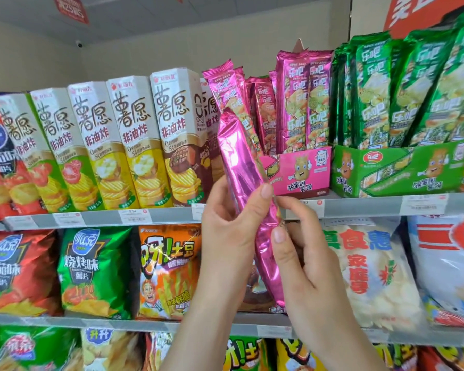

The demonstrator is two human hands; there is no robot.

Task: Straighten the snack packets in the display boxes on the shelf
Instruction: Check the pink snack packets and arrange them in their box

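1. The left hand (229, 231) is curled round the middle of a long pink packet (240, 156), with the thumb across its front.
2. The right hand (308, 263) pinches the same packet lower down.
3. The packet is held in front of the shelf (91, 217), top tilted left, just left of the pink display box (298, 170).
4. Other pink packets (303, 103) stand in that box, and a green display box (397, 167) sits beside it.
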